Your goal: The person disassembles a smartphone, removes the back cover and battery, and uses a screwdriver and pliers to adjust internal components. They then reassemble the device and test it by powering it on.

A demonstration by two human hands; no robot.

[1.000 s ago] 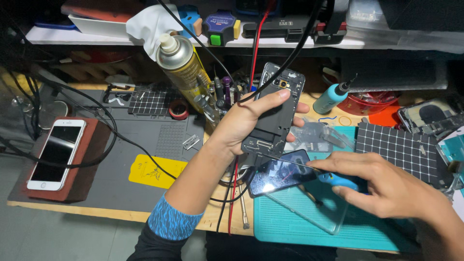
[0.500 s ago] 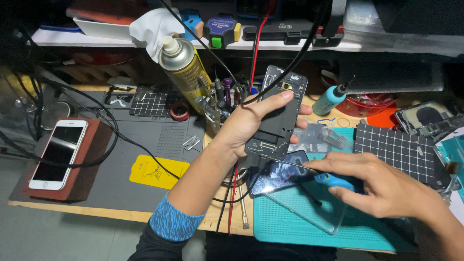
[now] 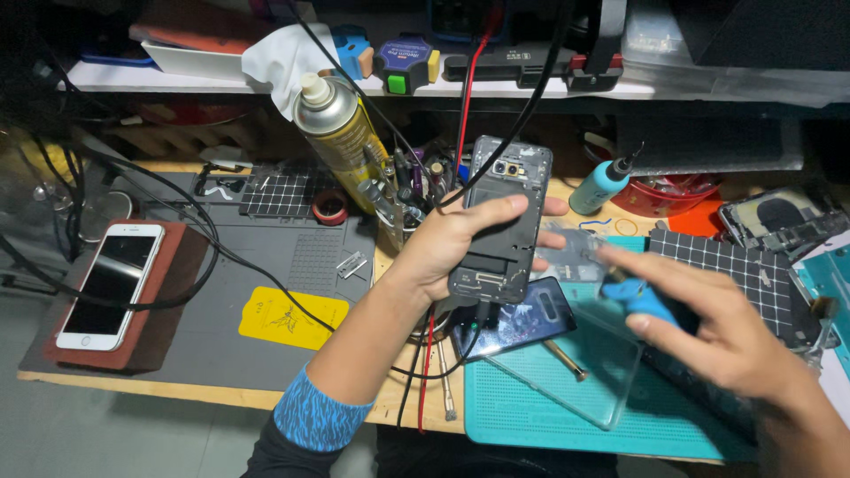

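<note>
A left hand [image 3: 452,243] grips an opened phone body [image 3: 500,217] upright above a crowded repair bench, thumb across its inner face and fingertips showing past its right edge, the long axis running near to far with the camera end at the far side. At the far left of the bench a white phone [image 3: 111,283] lies face up on a reddish block [image 3: 168,301], beside a grey work mat [image 3: 292,265] carrying a yellow sticker [image 3: 292,317]. Behind the held body a spray can [image 3: 341,133] leans toward the shelf. Just below the body, and seemingly joined to it at the near end, a dark glossy screen [image 3: 513,319] rests partly over a clear glass sheet [image 3: 580,372] on the teal mat [image 3: 531,416]. To the right, the right hand [image 3: 717,332], blurred, pinches a blue-handled tool [image 3: 639,299] with its fingers closed around it; the tool's tip points left toward the phone body, which lies just left of and slightly farther than this hand. A small teal bottle [image 3: 600,184] stands at the far right.
</note>
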